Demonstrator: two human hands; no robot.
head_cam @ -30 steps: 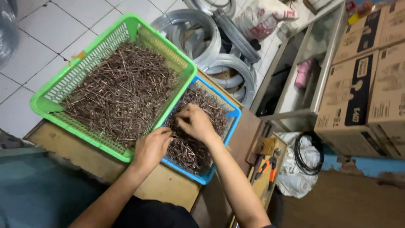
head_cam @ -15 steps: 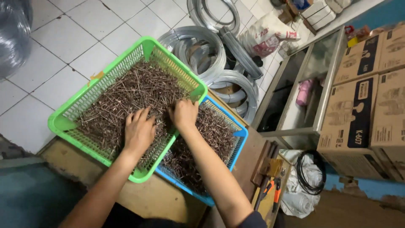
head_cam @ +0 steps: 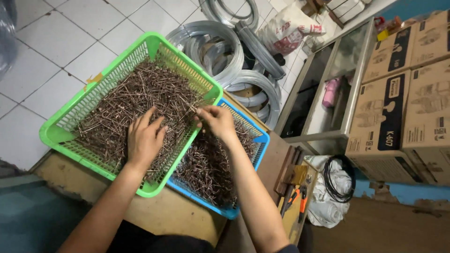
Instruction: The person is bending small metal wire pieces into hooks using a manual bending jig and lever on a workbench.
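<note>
Head view: sorting step under way. Left hand [head_cam: 144,138] spread flat on bent brown wire pieces [head_cam: 126,100] in green basket [head_cam: 55,136]. Right hand [head_cam: 216,121] pinches few pieces at basket edge, over blue basket [head_cam: 260,138]. Next move needs clean pinch, untangled lift.

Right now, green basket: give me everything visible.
The green basket is rectangular lattice plastic with solid corners, and it sits tilted on a worn wooden top, overlapping the blue basket. It holds a heap of thin brownish metal pieces. The left hand lies flat on the heap; the right hand is at its rim.
</note>
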